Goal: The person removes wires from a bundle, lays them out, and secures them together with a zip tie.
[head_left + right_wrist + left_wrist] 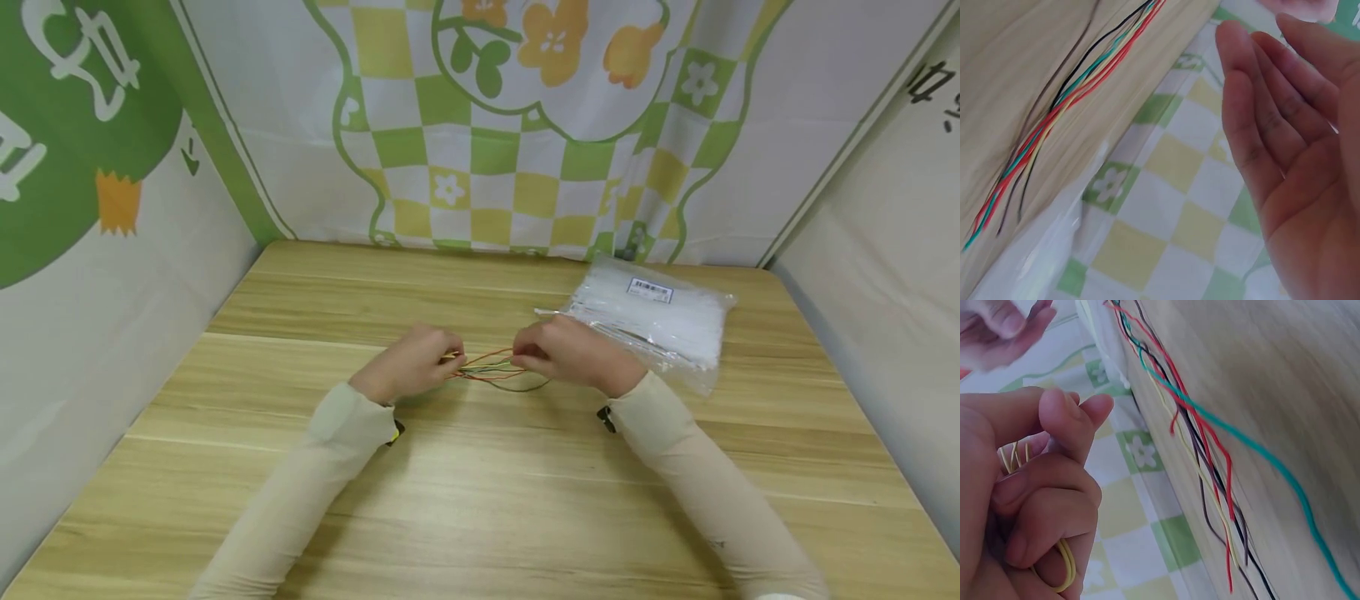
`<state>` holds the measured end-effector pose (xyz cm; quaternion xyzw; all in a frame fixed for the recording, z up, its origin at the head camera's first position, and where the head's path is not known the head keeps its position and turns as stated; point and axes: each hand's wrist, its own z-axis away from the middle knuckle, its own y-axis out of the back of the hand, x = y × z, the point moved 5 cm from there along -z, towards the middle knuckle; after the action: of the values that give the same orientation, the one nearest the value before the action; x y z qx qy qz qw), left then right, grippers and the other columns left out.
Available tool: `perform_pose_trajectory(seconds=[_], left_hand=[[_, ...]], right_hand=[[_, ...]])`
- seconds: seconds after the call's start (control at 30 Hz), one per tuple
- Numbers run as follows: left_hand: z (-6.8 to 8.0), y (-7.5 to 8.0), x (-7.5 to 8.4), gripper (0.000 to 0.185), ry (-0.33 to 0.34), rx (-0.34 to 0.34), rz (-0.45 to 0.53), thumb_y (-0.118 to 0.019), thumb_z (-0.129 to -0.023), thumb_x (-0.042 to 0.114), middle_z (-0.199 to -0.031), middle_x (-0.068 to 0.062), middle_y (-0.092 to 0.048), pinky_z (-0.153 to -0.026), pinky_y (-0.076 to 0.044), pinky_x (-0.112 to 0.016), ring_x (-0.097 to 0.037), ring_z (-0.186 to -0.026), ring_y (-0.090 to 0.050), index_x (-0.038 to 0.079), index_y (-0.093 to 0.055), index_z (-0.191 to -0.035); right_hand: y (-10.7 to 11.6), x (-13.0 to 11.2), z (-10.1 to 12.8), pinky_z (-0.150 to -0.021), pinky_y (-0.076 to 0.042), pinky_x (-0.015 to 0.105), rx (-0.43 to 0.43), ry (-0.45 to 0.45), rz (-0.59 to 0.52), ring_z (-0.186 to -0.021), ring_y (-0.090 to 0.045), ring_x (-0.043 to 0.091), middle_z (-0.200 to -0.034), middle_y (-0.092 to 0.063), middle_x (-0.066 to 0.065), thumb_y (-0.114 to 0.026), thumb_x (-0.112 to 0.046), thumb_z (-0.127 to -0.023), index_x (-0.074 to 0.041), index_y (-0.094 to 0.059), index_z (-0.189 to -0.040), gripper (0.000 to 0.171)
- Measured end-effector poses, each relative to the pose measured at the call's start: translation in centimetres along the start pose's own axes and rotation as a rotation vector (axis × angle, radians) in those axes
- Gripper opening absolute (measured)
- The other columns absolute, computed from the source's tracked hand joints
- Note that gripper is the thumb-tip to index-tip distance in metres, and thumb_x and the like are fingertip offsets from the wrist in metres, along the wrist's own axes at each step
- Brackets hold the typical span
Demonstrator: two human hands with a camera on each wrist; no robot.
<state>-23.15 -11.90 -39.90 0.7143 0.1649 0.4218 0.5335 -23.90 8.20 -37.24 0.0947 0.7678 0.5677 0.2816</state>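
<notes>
Several thin wires [495, 367] in red, green, yellow, black and brown lie loosely bunched on the table between the two hands. The curled fingers of my left hand [416, 358] hold thin looped yellow strands [1066, 569], which show at the palm in the left wrist view. Beside that hand the wires [1200, 444] spread apart along the wood, a green one bowing outward. My right hand [570, 350] is at the other end of the bunch in the head view. In the right wrist view its fingers [1241, 119] are nearly straight, with nothing between them.
A clear plastic bag [648, 312] with a barcode label and thin white strips inside lies behind my right hand, one strip poking out at its left. The wooden table [480, 492] meets a checkered cloth backdrop [495, 167] at the back, with printed cloth walls at both sides.
</notes>
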Motion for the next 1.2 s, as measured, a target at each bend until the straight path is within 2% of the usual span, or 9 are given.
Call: perform_pose_trajectory(seconds=[0.2,0.4,0.5,0.7,0.87,1.0,1.07,1.2], left_hand=[[-0.7,-0.5,0.9,0.021,-0.031,0.017,-0.004,-0.062,-0.104,0.01,-0.068,0.003,-0.061,-0.058,-0.037,-0.021,-0.004,-0.057,-0.041,0.006,-0.073,-0.086],[-1.1,-0.6,2.0,0.016,-0.027,0.009,0.029,-0.064,-0.105,0.013,-0.077,0.001,-0.069,-0.06,-0.04,-0.02,-0.004,-0.058,-0.044,0.005,-0.076,-0.1],[-1.2,-0.7,2.3,0.015,-0.037,0.006,0.046,-0.062,-0.106,0.012,-0.073,0.001,-0.064,-0.06,-0.04,-0.02,-0.004,-0.056,-0.041,0.005,-0.075,-0.101],[-1.3,-0.9,2.7,0.019,-0.077,0.027,0.058,-0.056,-0.105,0.005,-0.065,0.005,-0.045,-0.056,-0.033,-0.018,-0.003,-0.053,-0.035,0.009,-0.063,-0.088],[-1.1,-0.9,2.6,0.021,-0.089,0.035,0.075,-0.055,-0.103,0.004,-0.063,0.007,-0.042,-0.055,-0.031,-0.018,-0.002,-0.051,-0.034,0.011,-0.061,-0.084],[-1.0,-1.0,2.3,0.022,-0.106,0.034,0.106,-0.054,-0.105,0.007,-0.065,0.006,-0.05,-0.057,-0.035,-0.019,-0.001,-0.053,-0.036,0.013,-0.063,-0.086],[-0.8,-0.9,2.2,0.02,-0.122,0.034,0.125,-0.055,-0.107,0.01,-0.072,0.003,-0.06,-0.061,-0.041,-0.019,-0.001,-0.058,-0.042,0.012,-0.066,-0.091],[-0.2,-0.8,2.0,0.023,-0.154,0.01,0.17,-0.051,-0.112,0.011,-0.086,-0.006,-0.069,-0.067,-0.046,-0.022,-0.004,-0.066,-0.048,0.006,-0.065,-0.095]], right_hand=[[0.1,-2.4,-1.4,-0.064,-0.052,0.022,0.062,0.067,0.063,-0.066,-0.06,0.002,-0.084,-0.074,-0.005,-0.072,-0.018,-0.102,-0.012,-0.078,-0.093,0.012],[-0.6,-3.2,-2.1,-0.07,-0.057,0.022,0.103,0.119,0.023,-0.075,-0.069,0.004,-0.09,-0.078,-0.001,-0.072,-0.017,-0.102,-0.01,-0.08,-0.096,0.012],[-0.8,-3.4,-2.3,-0.072,-0.059,0.024,0.115,0.109,0.019,-0.077,-0.072,0.007,-0.091,-0.079,0.001,-0.07,-0.018,-0.104,-0.01,-0.08,-0.097,0.015],[-0.9,-3.3,-2.4,-0.073,-0.059,0.025,0.141,0.056,-0.014,-0.079,-0.072,0.007,-0.094,-0.08,0.002,-0.064,-0.016,-0.107,-0.009,-0.08,-0.099,0.019],[-1.1,-3.0,-2.4,-0.063,-0.054,0.02,0.161,0.037,-0.097,-0.067,-0.062,0.002,-0.085,-0.077,-0.001,-0.066,-0.013,-0.105,-0.011,-0.078,-0.093,0.018],[-1.2,-2.9,-2.5,-0.057,-0.048,0.018,0.18,0.051,-0.138,-0.06,-0.053,-0.001,-0.074,-0.07,-0.005,-0.066,-0.008,-0.102,-0.013,-0.075,-0.083,0.021],[-1.2,-2.8,-2.4,-0.055,-0.045,0.017,0.195,0.061,-0.145,-0.058,-0.051,-0.001,-0.07,-0.067,-0.006,-0.067,-0.006,-0.099,-0.013,-0.073,-0.08,0.022],[-0.8,-2.4,-2.2,-0.054,-0.043,0.018,0.247,0.073,-0.147,-0.056,-0.048,0.0,-0.065,-0.063,-0.006,-0.069,-0.001,-0.091,-0.012,-0.072,-0.074,0.021]])
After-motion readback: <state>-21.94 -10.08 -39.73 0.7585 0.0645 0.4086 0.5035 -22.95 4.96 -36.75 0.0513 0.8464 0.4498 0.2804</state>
